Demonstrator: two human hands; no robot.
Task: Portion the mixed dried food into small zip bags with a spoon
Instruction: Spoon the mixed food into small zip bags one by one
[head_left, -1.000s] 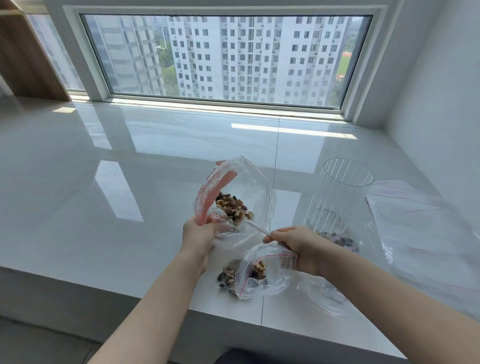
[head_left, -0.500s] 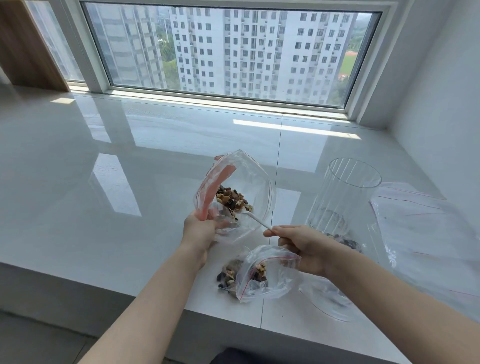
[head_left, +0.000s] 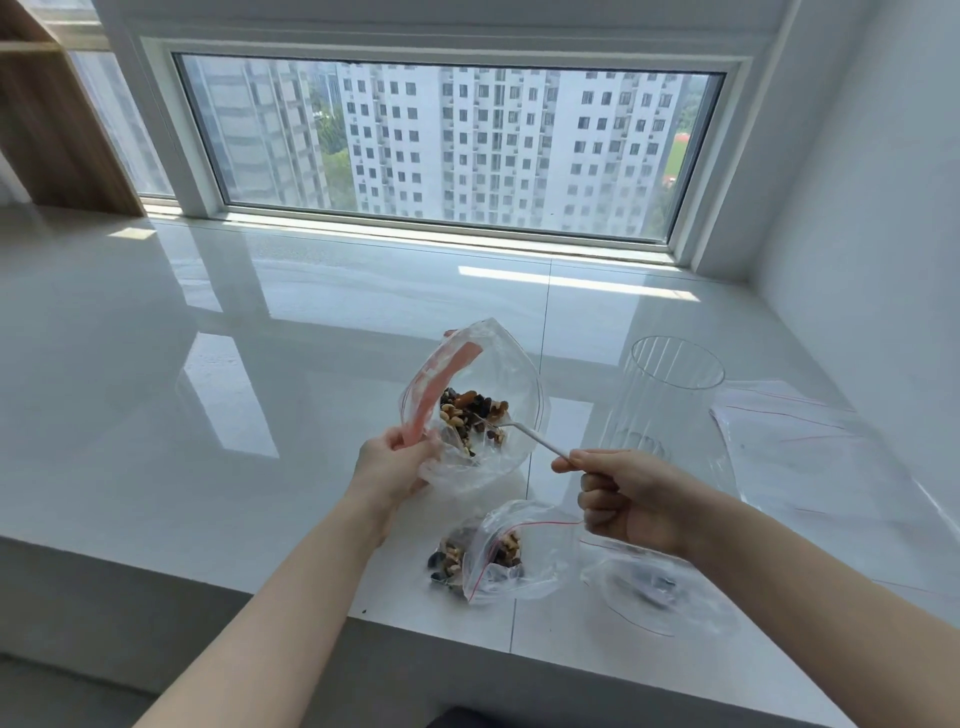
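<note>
Clear plastic lies nearest, low in the middle of the frame: a small zip bag with some dried food inside, flat on the white counter. Just above it, right of centre, the right hand pinches the handle of a white spoon with curled fingers. The spoon tip reaches into the open bag of mixed dried food, which the left hand grips at its rim, fingers clamped on the plastic. Farther right stands a clear ribbed jar, beside flat empty bags. The window is at the top.

no readable text, label or number on anything in view
</note>
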